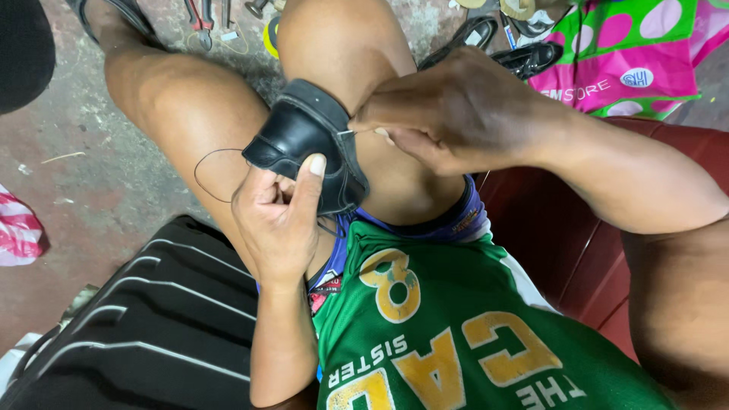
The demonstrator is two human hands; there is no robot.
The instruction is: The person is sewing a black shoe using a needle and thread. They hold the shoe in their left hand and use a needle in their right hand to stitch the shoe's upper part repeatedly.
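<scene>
A small black leather shoe [304,133] rests between my knees, its sole edge turned toward me. My left hand [277,220] grips it from below, thumb pressed on the upper. My right hand [448,106] pinches a thin metal needle [345,134] at the shoe's edge. A dark thread [205,163] loops from the shoe across my left thigh.
A pair of black shoes [501,45] lies on the concrete floor beyond my knee, beside a pink and green bag [630,53]. Pliers and small tools [203,19] lie at the top. A black striped bag [152,319] sits lower left. I sit on a red seat [562,243].
</scene>
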